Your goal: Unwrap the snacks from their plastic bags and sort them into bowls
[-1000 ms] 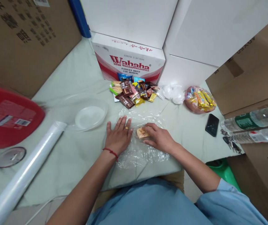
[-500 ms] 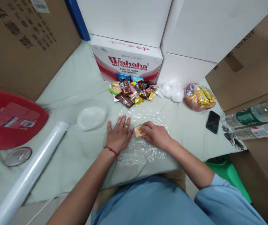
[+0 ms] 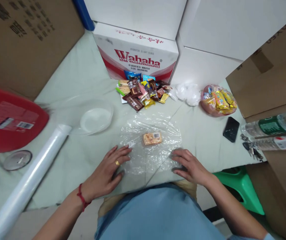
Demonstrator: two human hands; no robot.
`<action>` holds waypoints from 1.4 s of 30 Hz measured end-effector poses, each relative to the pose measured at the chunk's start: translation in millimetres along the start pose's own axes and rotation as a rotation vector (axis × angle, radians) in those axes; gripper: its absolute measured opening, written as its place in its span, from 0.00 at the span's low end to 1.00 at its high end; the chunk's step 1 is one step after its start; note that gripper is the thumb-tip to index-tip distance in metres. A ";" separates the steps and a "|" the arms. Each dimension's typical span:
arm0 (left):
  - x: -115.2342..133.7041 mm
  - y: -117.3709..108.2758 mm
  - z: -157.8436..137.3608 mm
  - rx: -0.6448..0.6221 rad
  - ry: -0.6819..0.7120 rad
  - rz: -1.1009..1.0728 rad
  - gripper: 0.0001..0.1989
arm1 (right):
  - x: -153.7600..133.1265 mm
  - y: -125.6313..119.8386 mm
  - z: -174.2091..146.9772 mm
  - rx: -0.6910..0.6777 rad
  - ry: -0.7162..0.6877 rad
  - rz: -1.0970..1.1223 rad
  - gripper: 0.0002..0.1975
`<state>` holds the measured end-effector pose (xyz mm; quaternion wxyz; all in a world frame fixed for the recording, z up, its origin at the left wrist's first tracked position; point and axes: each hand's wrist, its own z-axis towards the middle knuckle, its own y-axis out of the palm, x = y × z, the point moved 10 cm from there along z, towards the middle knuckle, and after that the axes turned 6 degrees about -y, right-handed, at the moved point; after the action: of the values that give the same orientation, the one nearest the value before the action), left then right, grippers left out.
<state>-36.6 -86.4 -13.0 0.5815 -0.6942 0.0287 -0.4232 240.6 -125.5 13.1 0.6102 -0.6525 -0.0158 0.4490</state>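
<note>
Your left hand (image 3: 109,170) and right hand (image 3: 190,166) have drawn back, fingers loosely spread at the plastic film's (image 3: 135,161) sides, so the snack (image 3: 153,139) now lies unheld on the film, atop the desk (image 3: 204,143).

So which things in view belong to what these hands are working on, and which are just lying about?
Being worked on:
- clear plastic sheet, left hand and right hand at its sides
- small packaged snack, on the sheet

Apparently just lying about:
- keys
- flat black object
- green-labelled bottle
- red container
- Wahaha carton
</note>
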 end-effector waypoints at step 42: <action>36.1 -4.0 86.2 0.502 -0.136 0.254 0.24 | 9.5 20.6 150.4 -0.192 -0.007 0.025 0.16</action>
<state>38.2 -36.8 13.3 0.7842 -0.5459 -0.0293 -0.2936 144.4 -7.8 13.3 0.5391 -0.7065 -0.0529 0.4554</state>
